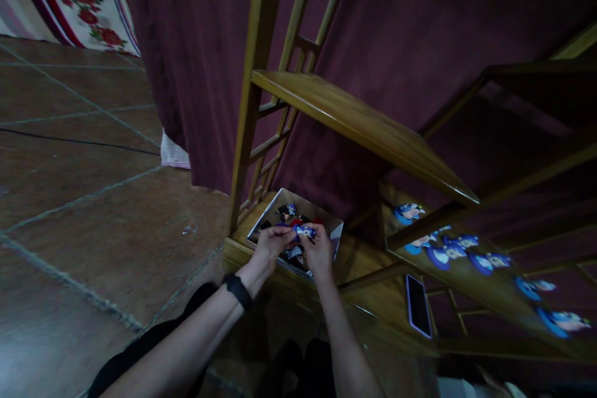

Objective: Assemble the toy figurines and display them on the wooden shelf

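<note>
Brown wooden shelves (368,121) hold a cardboard box (334,237). Blue figures (445,255) are out, to its right; dark ones (284,213) remain inside. Left hand (267,249) and right hand (319,254) pinch a purple-white figure (305,232).

Your left hand (271,245) and right hand (320,250) partly hid the figurine (305,232), its features too small to tell; shelf figurines (446,255) looked blurred

Glossy wooden shelf (368,129), matt cloth curtain (200,74), plastic-looking figurine (305,232), cardboard-looking box (311,206), smooth phone screen (418,306)
</note>
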Available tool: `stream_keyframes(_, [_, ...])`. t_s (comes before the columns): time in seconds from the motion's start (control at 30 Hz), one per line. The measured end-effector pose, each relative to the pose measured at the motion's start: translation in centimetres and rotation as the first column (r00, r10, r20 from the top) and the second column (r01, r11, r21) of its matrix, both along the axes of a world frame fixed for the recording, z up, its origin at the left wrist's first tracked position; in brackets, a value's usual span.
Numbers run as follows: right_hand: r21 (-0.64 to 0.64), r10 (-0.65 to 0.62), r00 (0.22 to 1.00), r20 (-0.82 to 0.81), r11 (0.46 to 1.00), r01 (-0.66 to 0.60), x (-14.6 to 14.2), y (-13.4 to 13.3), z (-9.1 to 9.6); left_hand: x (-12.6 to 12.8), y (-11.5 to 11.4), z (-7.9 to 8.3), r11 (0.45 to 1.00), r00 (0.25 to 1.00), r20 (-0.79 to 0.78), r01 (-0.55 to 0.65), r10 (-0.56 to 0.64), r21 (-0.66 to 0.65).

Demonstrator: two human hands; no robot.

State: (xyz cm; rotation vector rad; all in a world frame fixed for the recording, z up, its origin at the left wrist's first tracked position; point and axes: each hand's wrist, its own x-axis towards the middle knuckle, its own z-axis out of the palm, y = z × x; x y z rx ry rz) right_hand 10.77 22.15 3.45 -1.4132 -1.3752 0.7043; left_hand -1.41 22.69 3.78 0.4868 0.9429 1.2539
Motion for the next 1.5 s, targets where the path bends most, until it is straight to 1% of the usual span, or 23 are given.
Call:
stream_keyframes(0.07, [0.004,0.008,0.999,0.044,1.0,-0.008,0.0,-0.2,0.2,-0.5,0.1,-0.1,0.998,0.998,0.039,0.053,-0.052,-0.032])
stream_keyframes(0.13, [0.018,0.005,0.997,0.082,1.0,-0.006,0.0,-0.2,0.4,-0.8,0.3,-0.1,0.994,0.995,0.041,0.095,-0.093,-0.051])
stream_keyframes(0.23, [0.046,0.027,0.989,0.145,0.998,-0.034,-0.3,-0.2,0.8,-1.1,0.6,0.2,0.99,0.99,0.043,0.134,-0.132,-0.049])
stream_keyframes(0.3, [0.063,0.062,0.984,0.165,0.995,-0.073,-0.4,0.0,1.0,-1.1,0.8,0.3,0.989,0.99,0.044,0.138,-0.136,-0.044])
stream_keyframes(0.37, [0.066,0.127,0.983,0.134,0.988,-0.137,-0.4,0.1,0.9,-1.2,1.0,0.1,0.991,0.993,0.034,0.118,-0.116,-0.061])
stream_keyframes(0.4, [0.062,0.166,0.982,0.087,0.983,-0.172,-0.3,0.2,0.7,-1.2,1.0,0.0,0.991,0.994,0.035,0.109,-0.107,-0.074])
stream_keyframes(0.47, [0.053,0.211,0.975,-0.065,0.977,-0.208,0.1,0.5,0.4,-1.5,1.2,-0.4,0.987,0.991,0.077,0.118,-0.11,-0.108])
stream_keyframes(0.5, [0.048,0.203,0.967,-0.154,0.979,-0.198,0.4,0.6,0.2,-1.6,1.3,-0.6,0.983,0.988,0.111,0.123,-0.109,-0.133])
stream_keyframes(0.57, [0.031,0.136,0.943,-0.304,0.991,-0.133,1.1,0.9,-0.1,-1.8,1.4,-0.8,0.975,0.983,0.164,0.11,-0.079,-0.193])
stream_keyframes(0.63, [-0.003,0.071,0.921,-0.382,0.997,-0.078,1.5,1.1,-0.2,-1.7,1.4,-0.9,0.969,0.983,0.18,0.08,-0.038,-0.232])
stream_keyframes(0.67, [-0.021,0.058,0.916,-0.398,0.997,-0.072,1.6,1.2,-0.3,-1.6,1.4,-0.9,0.969,0.983,0.181,0.07,-0.027,-0.236])
stream_keyframes(0.8, [-0.055,0.075,0.927,-0.367,0.993,-0.102,0.9,1.6,-0.9,-0.6,1.2,-0.7,0.981,0.986,0.167,0.018,0.015,-0.195])
stream_keyframes(0.9, [-0.054,0.091,0.946,-0.311,0.992,-0.113,0.2,2.3,-1.7,0.0,1.0,-0.5,0.986,0.988,0.152,0.036,-0.011,-0.165])
stream_keyframes(1.0, [-0.064,0.055,0.963,-0.265,0.995,-0.074,0.2,2.9,-2.2,0.3,1.0,-0.2,0.988,0.99,0.134,0.054,-0.034,-0.146])
stream_keyframes(1.1, [-0.103,0.032,0.97,-0.242,0.993,-0.058,0.6,3.2,-2.1,0.4,1.2,0.0,0.99,0.995,0.1,0.043,-0.029,-0.137])
stream_keyframes(1.2, [-0.126,0.031,0.961,-0.275,0.99,-0.068,0.8,3.0,-1.6,0.2,1.3,0.1,0.99,0.996,0.079,0.047,-0.036,-0.134])
stream_keyframes(1.33, [-0.161,0.02,0.92,-0.392,0.983,-0.09,0.6,2.5,-1.1,-0.1,1.3,0.1,0.986,0.996,0.082,0.057,-0.044,-0.16])
stream_keyframes(1.43, [-0.196,-0.001,0.888,-0.46,0.976,-0.1,0.3,2.1,-1.2,-0.2,1.3,-0.2,0.984,0.996,0.09,0.038,-0.022,-0.176])
stream_keyframes(1.5, [-0.19,-0.03,0.887,-0.46,0.98,-0.066,-0.1,2.1,-1.5,-0.3,1.1,-0.6,0.984,0.997,0.079,0.021,-0.008,-0.175])
